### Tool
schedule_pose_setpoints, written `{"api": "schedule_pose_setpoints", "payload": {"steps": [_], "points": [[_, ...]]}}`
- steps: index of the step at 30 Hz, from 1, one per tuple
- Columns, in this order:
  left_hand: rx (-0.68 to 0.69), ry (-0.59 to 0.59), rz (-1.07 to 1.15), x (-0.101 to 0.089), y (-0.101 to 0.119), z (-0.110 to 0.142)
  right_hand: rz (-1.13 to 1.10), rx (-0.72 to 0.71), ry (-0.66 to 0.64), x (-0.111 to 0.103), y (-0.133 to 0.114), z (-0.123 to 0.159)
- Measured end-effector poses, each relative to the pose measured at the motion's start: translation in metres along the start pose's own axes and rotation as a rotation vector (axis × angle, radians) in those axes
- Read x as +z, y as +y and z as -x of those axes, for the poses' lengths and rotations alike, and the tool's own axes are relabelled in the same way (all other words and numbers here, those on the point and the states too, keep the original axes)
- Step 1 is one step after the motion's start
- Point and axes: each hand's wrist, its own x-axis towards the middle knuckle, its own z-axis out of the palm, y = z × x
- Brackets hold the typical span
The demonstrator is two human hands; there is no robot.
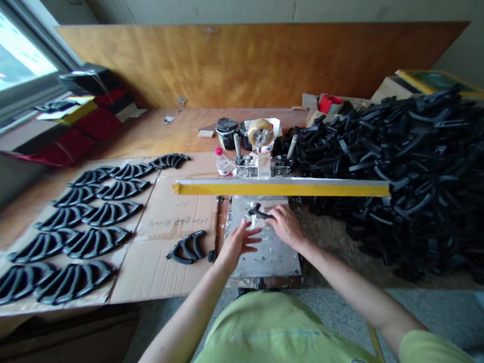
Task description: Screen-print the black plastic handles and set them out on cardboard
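A black curved plastic handle (260, 213) is over the metal plate (261, 255), its far end pointing forward and left. My right hand (284, 225) is closed on its near end. Just left of the handle, my left hand (240, 240) has its fingers spread and holds nothing. Directly beyond both hands, a bar with yellow tape along it (282, 188) runs across in front of a metal clamp fixture (261, 170). On the cardboard to the left lies a small fan of similar black handles (187, 248).
Rows of fanned handles (90, 242) cover the cardboard (157, 271) at left. A large loose heap of black handles (417, 163) fills the right side. Behind the bar stand a bottle with a red cap (222, 162), a black-lidded tub (227, 133) and a tape roll (261, 131).
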Motion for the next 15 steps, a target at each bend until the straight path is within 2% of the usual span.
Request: {"api": "schedule_pose_setpoints", "payload": {"steps": [2, 3, 5, 6, 7, 8, 10, 11, 13, 15], "points": [[-0.173, -0.061, 0.031, 0.0, -0.034, 0.012, -0.037, -0.144, -0.002, 0.001, -0.028, 0.013], [-0.203, -0.04, 0.064, -0.004, -0.047, 0.017, -0.058, -0.254, -0.04, 0.003, -0.037, 0.018], [-0.206, 0.061, 0.108, -0.024, -0.065, 0.024, -0.084, -0.413, -0.126, 0.007, -0.037, 0.024], [-0.203, 0.137, 0.104, -0.041, -0.07, 0.026, -0.072, -0.402, -0.143, 0.007, -0.025, 0.025], [-0.2, 0.218, 0.084, -0.062, -0.074, 0.028, -0.033, -0.315, -0.136, 0.005, -0.006, 0.023], [-0.184, 0.321, 0.058, -0.087, -0.076, 0.03, 0.028, -0.171, -0.114, 0.001, 0.019, 0.02], [-0.185, 0.535, -0.005, -0.142, -0.083, 0.032, 0.21, 0.205, -0.078, -0.009, 0.077, 0.013], [-0.185, 0.626, -0.037, -0.168, -0.087, 0.033, 0.29, 0.353, -0.109, -0.014, 0.104, 0.009], [-0.269, 0.754, -0.127, -0.211, -0.097, 0.032, 0.384, 0.498, -0.175, -0.019, 0.147, 0.004], [-0.365, 0.784, -0.226, -0.236, -0.104, 0.029, 0.428, 0.512, -0.217, -0.019, 0.168, 0.002]]}}
